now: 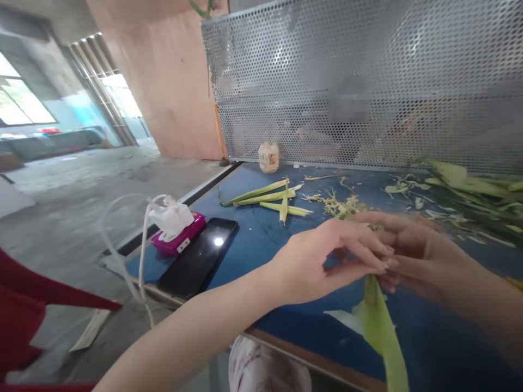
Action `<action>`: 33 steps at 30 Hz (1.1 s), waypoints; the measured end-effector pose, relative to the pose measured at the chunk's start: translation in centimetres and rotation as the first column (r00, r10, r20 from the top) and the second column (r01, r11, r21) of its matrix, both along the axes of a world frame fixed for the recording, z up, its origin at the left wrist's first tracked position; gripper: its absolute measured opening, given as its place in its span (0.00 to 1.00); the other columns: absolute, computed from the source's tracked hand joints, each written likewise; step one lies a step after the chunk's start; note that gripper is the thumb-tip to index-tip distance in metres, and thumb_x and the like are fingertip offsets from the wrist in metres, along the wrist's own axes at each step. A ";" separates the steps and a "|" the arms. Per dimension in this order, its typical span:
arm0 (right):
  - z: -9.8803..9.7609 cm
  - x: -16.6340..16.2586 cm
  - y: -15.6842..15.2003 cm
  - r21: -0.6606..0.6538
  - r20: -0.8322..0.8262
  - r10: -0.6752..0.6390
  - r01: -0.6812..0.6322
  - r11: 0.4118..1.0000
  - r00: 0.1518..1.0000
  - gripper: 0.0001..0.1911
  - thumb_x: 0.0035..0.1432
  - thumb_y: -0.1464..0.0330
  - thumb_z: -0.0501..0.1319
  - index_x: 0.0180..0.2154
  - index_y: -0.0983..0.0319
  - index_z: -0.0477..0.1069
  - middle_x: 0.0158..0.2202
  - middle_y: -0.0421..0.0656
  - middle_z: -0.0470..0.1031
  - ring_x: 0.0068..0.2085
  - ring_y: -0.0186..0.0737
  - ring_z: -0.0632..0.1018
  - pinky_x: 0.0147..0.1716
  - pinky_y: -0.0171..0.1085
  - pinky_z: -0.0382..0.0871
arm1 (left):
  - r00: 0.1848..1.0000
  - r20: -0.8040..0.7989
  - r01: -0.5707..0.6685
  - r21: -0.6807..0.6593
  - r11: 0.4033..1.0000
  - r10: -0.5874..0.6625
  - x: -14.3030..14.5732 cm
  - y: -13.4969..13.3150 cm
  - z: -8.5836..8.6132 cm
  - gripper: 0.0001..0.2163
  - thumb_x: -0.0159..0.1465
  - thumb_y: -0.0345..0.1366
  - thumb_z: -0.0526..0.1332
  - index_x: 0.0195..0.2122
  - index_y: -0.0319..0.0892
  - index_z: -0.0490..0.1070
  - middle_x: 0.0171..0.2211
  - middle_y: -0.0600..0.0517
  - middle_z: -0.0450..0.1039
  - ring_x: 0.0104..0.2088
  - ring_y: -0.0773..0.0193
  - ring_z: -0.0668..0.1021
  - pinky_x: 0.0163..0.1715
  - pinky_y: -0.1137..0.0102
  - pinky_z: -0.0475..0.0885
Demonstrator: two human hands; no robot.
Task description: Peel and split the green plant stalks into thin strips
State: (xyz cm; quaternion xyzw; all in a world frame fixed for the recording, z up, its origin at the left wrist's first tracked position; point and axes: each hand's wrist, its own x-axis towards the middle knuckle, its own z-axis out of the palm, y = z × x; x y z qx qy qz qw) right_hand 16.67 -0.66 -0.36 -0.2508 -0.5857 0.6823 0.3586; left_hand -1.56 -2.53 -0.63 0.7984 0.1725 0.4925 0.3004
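Observation:
Over the blue table (253,256) my left hand (322,256) pinches the top end of a long pale-green leaf (382,332), which hangs down toward the table's front edge. My right hand (425,256) meets it there, thumb and fingertips pressed together at the same end. It is somewhat blurred, and what lies between its fingertips is hidden. A whitish flap sticks out from the leaf's left side. Beyond my hands lies a small heap of pale, stringy scraps (341,206). To its left are several narrow green-yellow pieces (265,198), some crossing each other.
A black phone (198,256) lies at the left beside a magenta tissue pack (180,234) with white cables. A whitish jar-like object (268,158) stands before the perforated metal panel (347,81). More leaves (478,190) are piled at the right. Red furniture (24,305) stands lower left.

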 end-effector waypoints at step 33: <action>0.7 -0.6 -0.2 0.196 -0.043 -0.109 0.115 0.974 0.993 0.11 0.46 0.75 0.64 0.34 0.62 0.67 0.26 0.37 0.72 0.25 0.26 0.73 0.24 0.26 0.70 | 0.968 0.224 -0.127 0.051 0.991 0.113 0.4 0.2 0.6 0.17 0.52 0.20 0.60 0.38 0.44 0.59 0.27 0.55 0.74 0.31 0.65 0.78 0.31 0.69 0.75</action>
